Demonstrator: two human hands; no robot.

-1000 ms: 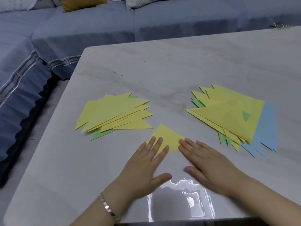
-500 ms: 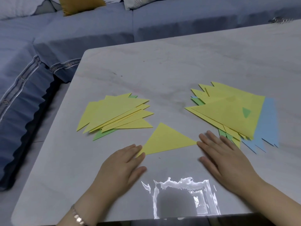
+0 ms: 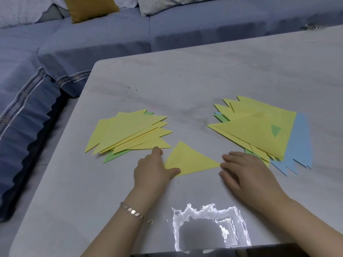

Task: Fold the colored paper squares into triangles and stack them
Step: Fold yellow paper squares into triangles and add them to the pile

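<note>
Finding: one folded yellow triangle (image 3: 189,160) lies flat on the table (image 3: 185,80) directly between the two hands. The left hand (image 3: 154,169) sits at its left corner, with the thumb resting on the paper and the forefinger reaching toward the stack of folded triangles (image 3: 126,132) just beyond and to the left of that hand. Whether the fingers are under the sheet in a pinch cannot be told. The right hand (image 3: 246,171) lies flat, fingers straight, holding nothing, its fingertips at the triangle's right tip. The pile of paper squares (image 3: 259,130) lies just beyond it, partly under the knuckles' far side. Judgement: the fold looks complete and the stacking step is in hand. The next move calls for lifting or sliding the triangle leftward onto the stack without disturbing its fanned sheets.
</note>
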